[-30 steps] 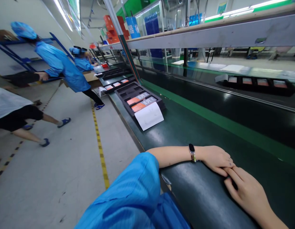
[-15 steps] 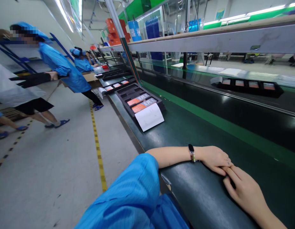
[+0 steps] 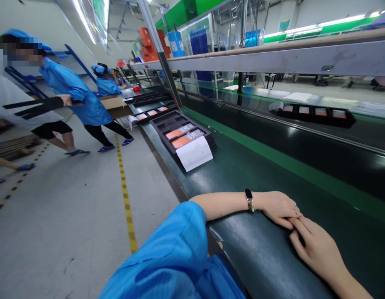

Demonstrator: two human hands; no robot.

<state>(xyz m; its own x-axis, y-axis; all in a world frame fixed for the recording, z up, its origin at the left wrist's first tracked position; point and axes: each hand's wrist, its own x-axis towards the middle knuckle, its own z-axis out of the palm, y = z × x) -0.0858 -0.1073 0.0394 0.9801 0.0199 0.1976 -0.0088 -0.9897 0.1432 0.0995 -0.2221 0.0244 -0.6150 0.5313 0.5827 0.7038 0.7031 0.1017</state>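
Both my hands rest on the dark green conveyor belt [image 3: 242,166] and hold nothing. My left hand [image 3: 279,206] lies palm down, a black band with beads on its wrist. The stretched fingers of my right hand [image 3: 317,249] touch the fingertips of the left. Further up the belt sits a black tray [image 3: 167,120] with two orange-and-grey packs [image 3: 180,137] in it, and a white paper sheet [image 3: 195,153] hangs over its near end. The tray is well out of reach of either hand.
A second black tray [image 3: 313,113] with several packs lies on the far belt under a grey shelf rail [image 3: 288,58]. More trays [image 3: 152,111] lie further up the line. On the left floor, people in blue coats [image 3: 74,93] move past; one carries black trays [image 3: 33,107]. A yellow line [image 3: 125,199] marks the floor.
My hands have stayed still. The tray on the far belt has slid left. The people on the floor have walked on, and the view has turned a little.
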